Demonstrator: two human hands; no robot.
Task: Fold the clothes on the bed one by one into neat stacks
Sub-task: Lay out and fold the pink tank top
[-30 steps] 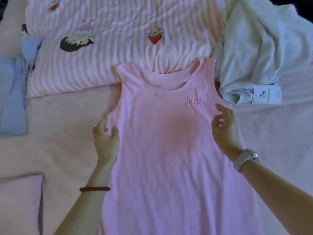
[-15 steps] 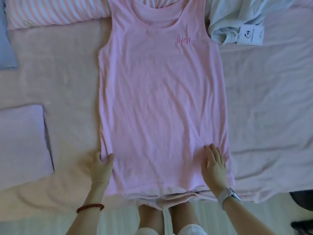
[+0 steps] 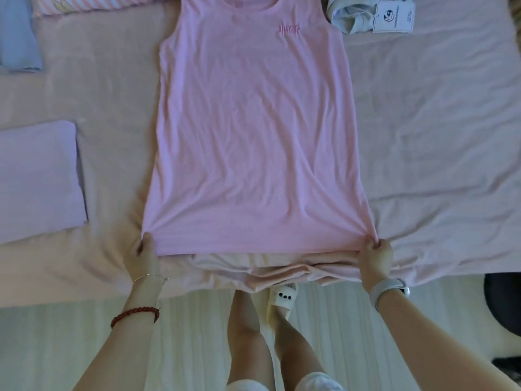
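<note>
A pink sleeveless top (image 3: 253,136) lies flat and face up on the bed, neckline at the far end, hem toward me. My left hand (image 3: 142,256) pinches the hem's left corner. My right hand (image 3: 376,256) grips the hem's right corner. The hem is pulled taut between both hands at the bed's near edge.
A folded lilac garment (image 3: 36,179) sits on the bed at left, a blue garment (image 3: 18,32) at far left. A pale green garment with a white tag (image 3: 393,16) lies at the far right. The pink sheet (image 3: 437,136) is bare to the right. My legs and a slipper (image 3: 282,300) stand below the bed edge.
My hands slid from the top's armholes down its sides to the hem and now pinch both bottom corners. The view has tilted down toward the bed edge.
</note>
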